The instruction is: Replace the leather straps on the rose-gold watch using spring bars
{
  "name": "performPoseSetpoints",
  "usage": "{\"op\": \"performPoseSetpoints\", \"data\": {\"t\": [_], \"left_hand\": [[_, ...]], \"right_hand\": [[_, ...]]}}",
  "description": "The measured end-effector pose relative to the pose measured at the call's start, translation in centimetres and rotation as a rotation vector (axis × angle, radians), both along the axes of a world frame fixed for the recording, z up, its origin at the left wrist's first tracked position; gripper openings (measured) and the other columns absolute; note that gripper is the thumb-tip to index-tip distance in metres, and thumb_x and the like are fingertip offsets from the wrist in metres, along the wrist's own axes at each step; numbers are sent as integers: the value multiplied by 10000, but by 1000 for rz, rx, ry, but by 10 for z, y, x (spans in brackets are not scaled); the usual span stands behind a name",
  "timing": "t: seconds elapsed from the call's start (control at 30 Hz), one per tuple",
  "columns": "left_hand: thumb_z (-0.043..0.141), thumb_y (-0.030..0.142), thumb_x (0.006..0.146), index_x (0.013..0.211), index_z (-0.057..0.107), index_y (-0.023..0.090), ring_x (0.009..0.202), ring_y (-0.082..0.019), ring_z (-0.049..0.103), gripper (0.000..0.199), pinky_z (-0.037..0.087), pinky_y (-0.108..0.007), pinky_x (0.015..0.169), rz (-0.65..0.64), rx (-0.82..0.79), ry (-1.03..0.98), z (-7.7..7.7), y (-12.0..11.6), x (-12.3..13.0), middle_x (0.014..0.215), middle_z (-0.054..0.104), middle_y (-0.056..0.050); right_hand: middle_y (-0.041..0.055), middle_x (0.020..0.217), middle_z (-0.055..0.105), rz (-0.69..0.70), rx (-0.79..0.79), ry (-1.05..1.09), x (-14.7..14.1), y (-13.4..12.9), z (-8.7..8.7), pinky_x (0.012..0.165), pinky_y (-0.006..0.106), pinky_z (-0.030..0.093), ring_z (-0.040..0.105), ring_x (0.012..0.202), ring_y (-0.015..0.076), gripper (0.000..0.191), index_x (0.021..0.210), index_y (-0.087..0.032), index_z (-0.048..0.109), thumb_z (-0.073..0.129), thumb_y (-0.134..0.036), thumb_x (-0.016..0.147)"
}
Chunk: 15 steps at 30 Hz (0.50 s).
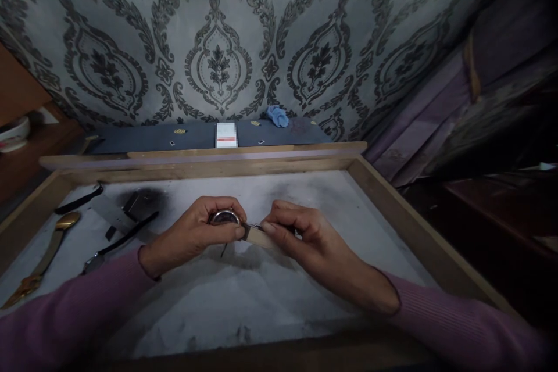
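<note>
My left hand [209, 224] is closed around a wristwatch with a round silver case and dark dial [225, 217], held up over the tray. A pale beige watch strap [260, 238] runs from the case toward my right hand [300, 229]. The fingers of that hand are pinched around a slim metal tool [254, 226], whose tip is at the strap end beside the case. Most of the tool is hidden in the fingers, and I cannot tell whether they also grip the strap. A thin dark piece [224, 250] hangs below the watch.
A wooden-framed tray [392, 215] with a whitish, smudged base lies under my hands. At its left are a gold-coloured watch [54, 244], a dark-strapped watch [120, 241] and a black strap [78, 201]. Behind stand a small white box [226, 135] and a crumpled blue cloth [278, 116].
</note>
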<state>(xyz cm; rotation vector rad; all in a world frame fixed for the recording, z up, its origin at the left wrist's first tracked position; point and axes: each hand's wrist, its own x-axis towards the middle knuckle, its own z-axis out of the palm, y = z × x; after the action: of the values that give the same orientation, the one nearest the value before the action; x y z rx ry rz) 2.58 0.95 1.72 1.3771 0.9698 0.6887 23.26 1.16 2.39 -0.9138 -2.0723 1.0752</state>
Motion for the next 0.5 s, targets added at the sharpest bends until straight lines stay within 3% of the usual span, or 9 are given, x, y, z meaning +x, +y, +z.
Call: {"op": "performPoseSetpoints", "data": {"t": [0.5], "left_hand": [[672, 302, 756, 762, 621, 156, 574, -92, 361, 155, 275, -222, 549, 18, -35, -64, -1, 0, -1, 637, 495, 35]], "right_hand": [[-13, 654, 459, -26, -19, 46, 1, -2, 1, 548, 242, 349, 446, 600, 101, 256, 699, -146, 631, 503, -206, 912]]}}
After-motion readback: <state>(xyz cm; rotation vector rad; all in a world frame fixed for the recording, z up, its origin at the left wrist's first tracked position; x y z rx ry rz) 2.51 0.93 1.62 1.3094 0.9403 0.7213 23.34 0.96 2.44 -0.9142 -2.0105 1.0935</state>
